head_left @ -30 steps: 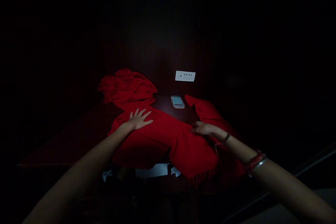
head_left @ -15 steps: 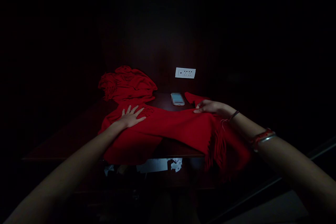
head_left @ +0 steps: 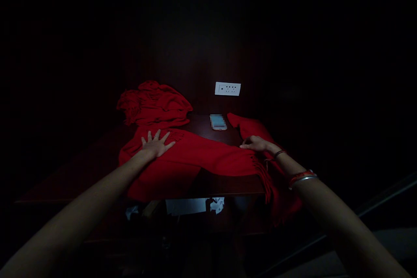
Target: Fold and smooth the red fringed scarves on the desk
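Observation:
A red fringed scarf (head_left: 202, 152) lies stretched across the dark table, its tassels hanging near the right front edge. My left hand (head_left: 157, 144) rests flat on the scarf's left part with fingers spread. At the scarf's right end, my right hand (head_left: 256, 143) pinches the upper edge close to the fringe, fingers closed. Behind my left hand sits a crumpled heap of red fringed cloth (head_left: 156, 104). More red cloth (head_left: 250, 127) lies behind and beneath my right hand and drapes down at the right; whether it joins the scarf I cannot tell.
A phone (head_left: 218, 122) with a lit screen lies at the back of the table (head_left: 228, 186). On the wall behind is a white socket plate (head_left: 228, 88). Under the tabletop, a shelf holds a pale flat item (head_left: 186, 206) and crumpled white paper (head_left: 216, 205). Surroundings are very dark.
My right hand has moved slightly down and toward me with the scarf's edge, and the fringed end now lies narrower. My left hand stays flat on the cloth. The view has shifted slightly.

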Motion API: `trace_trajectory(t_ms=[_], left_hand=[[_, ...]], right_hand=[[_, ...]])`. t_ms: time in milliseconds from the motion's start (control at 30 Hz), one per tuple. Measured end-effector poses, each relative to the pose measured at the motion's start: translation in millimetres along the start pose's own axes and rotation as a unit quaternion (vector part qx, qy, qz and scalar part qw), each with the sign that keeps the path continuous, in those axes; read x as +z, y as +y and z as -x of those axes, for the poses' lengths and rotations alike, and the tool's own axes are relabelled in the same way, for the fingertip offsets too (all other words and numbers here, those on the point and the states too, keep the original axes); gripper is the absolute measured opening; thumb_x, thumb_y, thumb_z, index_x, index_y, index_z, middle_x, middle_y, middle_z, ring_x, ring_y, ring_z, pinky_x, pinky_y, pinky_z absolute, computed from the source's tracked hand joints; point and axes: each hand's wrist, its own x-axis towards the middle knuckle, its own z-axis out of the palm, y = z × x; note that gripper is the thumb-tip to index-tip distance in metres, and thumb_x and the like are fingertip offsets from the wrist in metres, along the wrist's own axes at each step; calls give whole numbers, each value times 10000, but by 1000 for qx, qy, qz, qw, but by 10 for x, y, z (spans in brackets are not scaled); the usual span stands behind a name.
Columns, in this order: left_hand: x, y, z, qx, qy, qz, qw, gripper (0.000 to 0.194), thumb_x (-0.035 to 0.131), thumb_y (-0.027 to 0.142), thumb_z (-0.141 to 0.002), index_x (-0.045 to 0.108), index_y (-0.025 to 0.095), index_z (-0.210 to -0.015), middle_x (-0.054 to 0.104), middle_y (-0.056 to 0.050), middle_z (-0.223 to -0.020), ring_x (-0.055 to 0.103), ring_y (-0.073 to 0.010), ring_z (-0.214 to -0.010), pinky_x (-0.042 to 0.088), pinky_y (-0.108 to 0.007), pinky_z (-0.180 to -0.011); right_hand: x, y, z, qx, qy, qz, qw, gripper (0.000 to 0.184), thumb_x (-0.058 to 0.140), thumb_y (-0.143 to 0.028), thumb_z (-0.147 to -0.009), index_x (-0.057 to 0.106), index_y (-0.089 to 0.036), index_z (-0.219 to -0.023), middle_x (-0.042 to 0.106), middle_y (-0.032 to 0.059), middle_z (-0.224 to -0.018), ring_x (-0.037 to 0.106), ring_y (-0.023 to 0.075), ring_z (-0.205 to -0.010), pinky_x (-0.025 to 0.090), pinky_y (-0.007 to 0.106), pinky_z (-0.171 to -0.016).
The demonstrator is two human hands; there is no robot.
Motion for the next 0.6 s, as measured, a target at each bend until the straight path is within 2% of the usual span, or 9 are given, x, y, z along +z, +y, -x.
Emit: trace_trajectory(t_ms=[67,133,167,233,300,333,433,533,600], left_hand=[[-125,130,43,-11,6,-41,999,655,268,612,-708,168,300,-1274,39,-31,-1363,-1,-387,-1185,108,-554,-894],[-254,378,115,16,25,-85,996,624,351,528,-727,228,248,-1270,50,-51,-1362,-9,-380,-1188,99,-536,-909],[-301,535,157,60,34,-93,993,612,372,497,-732,254,221,-1265,74,-66,-1360,4,-363,-1195,105,-516,-920],[-333,869,234,196,42,-60,978,580,310,487,-768,253,196,-1267,135,-78,-1350,71,-292,-1213,154,-448,-940],[-275,1153,286,328,-2,-7,945,552,199,502,-797,209,230,-1277,167,-48,-1345,139,-213,-1214,185,-380,-951],[-222,1255,300,359,-37,6,932,565,175,531,-789,193,250,-1278,157,-33,-1348,134,-210,-1215,181,-392,-951],[-50,1382,305,362,-106,21,926,680,182,652,-711,126,291,-1284,72,-2,-1361,40,-264,-1221,112,-491,-939],[14,1341,331,357,-106,29,928,790,213,714,-645,76,281,-1291,24,-6,-1361,-14,-295,-1215,61,-514,-935],[-11,1304,415,354,-100,28,929,819,232,716,-640,90,247,-1296,29,-36,-1361,-13,-309,-1212,65,-511,-935]], right_hand=[[-63,74,110,-28,-38,-82,996,373,529,-479,-630,581,-121,-722,575,31,-694,496,126,-643,364,221,-585],[-144,77,206,-48,-26,-155,986,351,569,-465,-584,534,-125,-665,519,-9,-618,450,95,-576,351,216,-549],[-178,58,243,-55,4,-197,979,336,575,-452,-580,508,-133,-662,496,-23,-607,432,83,-559,345,211,-536],[-224,3,287,-58,78,-290,952,303,572,-425,-594,463,-155,-679,465,-41,-607,412,66,-538,338,199,-516],[-243,-38,297,-33,115,-361,925,271,582,-383,-599,440,-168,-683,448,-48,-595,402,55,-510,334,186,-489],[-248,-45,292,-10,115,-377,919,257,596,-356,-593,436,-171,-672,438,-51,-576,391,50,-484,327,180,-467],[-251,-13,254,73,85,-362,925,214,627,-270,-583,445,-167,-626,414,-56,-507,350,38,-411,308,172,-413],[-206,36,205,119,107,-331,930,180,602,-264,-624,480,-161,-706,477,-34,-548,406,52,-436,354,183,-448],[-134,39,198,138,139,-264,945,269,575,-297,-653,485,-155,-863,540,10,-671,485,91,-543,392,210,-516]])
